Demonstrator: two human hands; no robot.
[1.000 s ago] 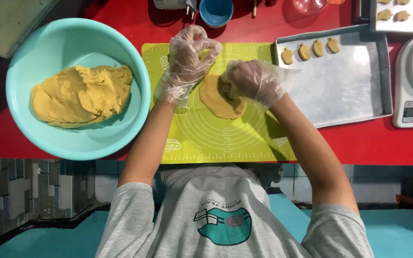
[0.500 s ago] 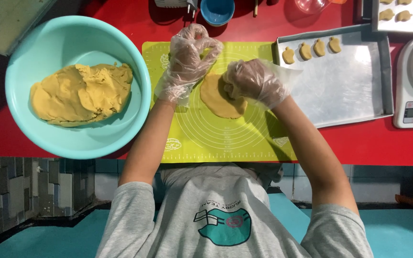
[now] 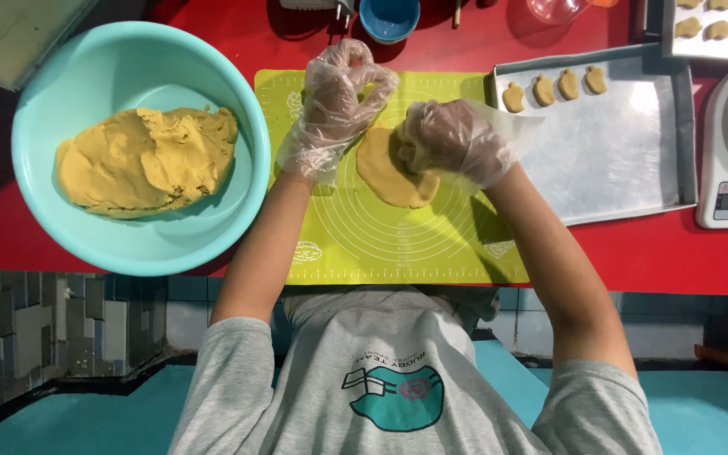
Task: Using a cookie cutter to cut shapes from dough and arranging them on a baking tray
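Almost no change from earlier frames: right hand (image 3: 452, 139) stays curled onto flattened dough disc (image 3: 389, 173) on green mat (image 3: 398, 236); left hand (image 3: 339, 101) half-open, empty, beside disc.

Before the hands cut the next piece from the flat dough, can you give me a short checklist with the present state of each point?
1. Flat dough lies on the green mat: ok.
2. Right hand rests on the dough, gloved: ok.
3. Left hand gloved, above the mat beside the dough: ok.
4. Cutter inside the right hand: cannot tell, the glove hides it.
5. Baking tray has free space beside its four shaped pieces: ok.
6. Spare dough in the teal bowl: ok.
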